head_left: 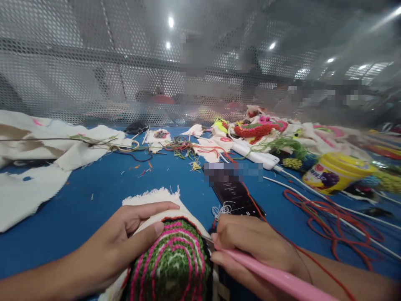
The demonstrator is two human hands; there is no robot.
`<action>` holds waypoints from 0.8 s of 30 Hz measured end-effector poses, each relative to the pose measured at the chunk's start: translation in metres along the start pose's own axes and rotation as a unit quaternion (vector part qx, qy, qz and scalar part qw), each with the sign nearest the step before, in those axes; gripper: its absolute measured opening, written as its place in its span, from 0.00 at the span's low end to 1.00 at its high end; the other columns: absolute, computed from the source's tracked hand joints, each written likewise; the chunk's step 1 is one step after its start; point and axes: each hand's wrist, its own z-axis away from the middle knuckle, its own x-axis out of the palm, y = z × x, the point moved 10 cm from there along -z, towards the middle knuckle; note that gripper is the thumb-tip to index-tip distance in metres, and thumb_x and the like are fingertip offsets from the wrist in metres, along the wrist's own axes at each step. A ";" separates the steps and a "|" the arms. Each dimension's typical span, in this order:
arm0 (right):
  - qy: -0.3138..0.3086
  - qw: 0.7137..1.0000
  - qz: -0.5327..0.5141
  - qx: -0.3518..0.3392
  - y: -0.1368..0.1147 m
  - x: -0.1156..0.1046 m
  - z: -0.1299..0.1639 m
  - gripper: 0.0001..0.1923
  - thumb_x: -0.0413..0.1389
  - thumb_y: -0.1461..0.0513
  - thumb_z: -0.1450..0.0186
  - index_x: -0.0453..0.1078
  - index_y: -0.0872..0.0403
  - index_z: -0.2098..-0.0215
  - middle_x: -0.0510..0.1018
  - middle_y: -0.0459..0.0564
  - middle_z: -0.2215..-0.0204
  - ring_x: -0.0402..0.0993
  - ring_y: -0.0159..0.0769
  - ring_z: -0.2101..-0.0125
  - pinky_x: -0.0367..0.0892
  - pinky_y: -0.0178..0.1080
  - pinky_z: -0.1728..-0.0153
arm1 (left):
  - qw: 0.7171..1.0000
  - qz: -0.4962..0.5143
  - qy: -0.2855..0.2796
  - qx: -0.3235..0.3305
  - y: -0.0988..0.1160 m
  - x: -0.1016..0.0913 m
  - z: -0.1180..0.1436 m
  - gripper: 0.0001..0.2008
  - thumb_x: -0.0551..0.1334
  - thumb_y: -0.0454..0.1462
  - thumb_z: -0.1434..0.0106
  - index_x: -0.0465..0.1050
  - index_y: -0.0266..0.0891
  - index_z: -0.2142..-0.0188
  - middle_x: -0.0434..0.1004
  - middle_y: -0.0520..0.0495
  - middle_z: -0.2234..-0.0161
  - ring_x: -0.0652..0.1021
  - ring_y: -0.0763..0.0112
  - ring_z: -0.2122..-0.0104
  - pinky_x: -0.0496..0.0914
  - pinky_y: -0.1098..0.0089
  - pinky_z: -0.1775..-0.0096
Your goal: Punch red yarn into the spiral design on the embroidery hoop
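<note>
Right hand is closed around our pink tool, tip at the edge of the green-and-pink piece; left hand lies open, pinning it. Looks like mid-stitch, so the next poke needs that cloth held taut just beside the tip.

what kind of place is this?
Likely a craft or textile workshop for yarn tufting: a blue worktable strewn with yarn scraps and cloth pieces, the right hand working a pink tool on a tufted piece.
</note>
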 end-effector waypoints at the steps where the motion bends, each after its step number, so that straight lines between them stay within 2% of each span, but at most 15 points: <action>1: -0.002 1.000 -0.007 -0.002 0.001 0.001 0.000 0.09 0.49 0.67 0.36 0.60 0.55 0.74 0.64 0.45 0.80 0.57 0.29 0.78 0.55 0.31 0.76 | 1.000 -0.003 0.004 0.001 -0.001 -0.001 0.000 0.15 0.59 0.43 0.38 0.74 0.40 0.54 0.79 0.49 0.59 0.77 0.63 0.59 0.71 0.76 0.59; 6: -0.020 0.998 -0.061 -0.020 0.004 0.007 -0.004 0.03 0.51 0.67 0.37 0.65 0.56 0.70 0.72 0.49 0.75 0.64 0.28 0.75 0.60 0.29 0.73 | 1.000 -0.024 0.007 0.006 0.000 0.000 0.000 0.17 0.59 0.44 0.38 0.72 0.40 0.52 0.79 0.48 0.58 0.77 0.62 0.58 0.71 0.74 0.59; 10: 0.009 1.000 -0.025 0.013 0.008 0.003 -0.006 0.05 0.52 0.67 0.40 0.60 0.55 0.73 0.67 0.44 0.79 0.59 0.26 0.79 0.58 0.29 0.77 | 0.998 -0.061 0.010 0.005 0.003 0.002 0.001 0.15 0.59 0.44 0.38 0.73 0.42 0.53 0.79 0.50 0.59 0.76 0.62 0.56 0.69 0.73 0.56; 15: 0.041 0.999 -0.018 0.012 0.000 -0.003 -0.004 0.04 0.51 0.68 0.42 0.60 0.55 0.73 0.67 0.44 0.79 0.59 0.27 0.79 0.58 0.30 0.77 | 0.999 -0.022 0.034 -0.023 -0.004 -0.001 0.005 0.16 0.59 0.45 0.39 0.71 0.44 0.53 0.79 0.51 0.59 0.76 0.64 0.58 0.69 0.74 0.58; 20: 0.032 0.999 -0.005 0.020 -0.001 0.000 -0.001 0.04 0.50 0.69 0.40 0.66 0.58 0.68 0.71 0.49 0.77 0.64 0.29 0.76 0.61 0.31 0.74 | 0.997 0.048 0.001 -0.056 -0.010 0.004 0.006 0.16 0.60 0.46 0.39 0.67 0.44 0.54 0.77 0.51 0.64 0.76 0.67 0.65 0.69 0.74 0.65; 24: 0.049 0.998 0.028 -0.014 -0.004 -0.001 0.002 0.05 0.51 0.68 0.38 0.68 0.59 0.64 0.72 0.51 0.76 0.66 0.31 0.74 0.62 0.31 0.74 | 0.997 0.016 -0.027 -0.073 -0.014 0.005 0.007 0.16 0.60 0.48 0.41 0.64 0.44 0.57 0.74 0.51 0.67 0.74 0.67 0.67 0.69 0.72 0.66</action>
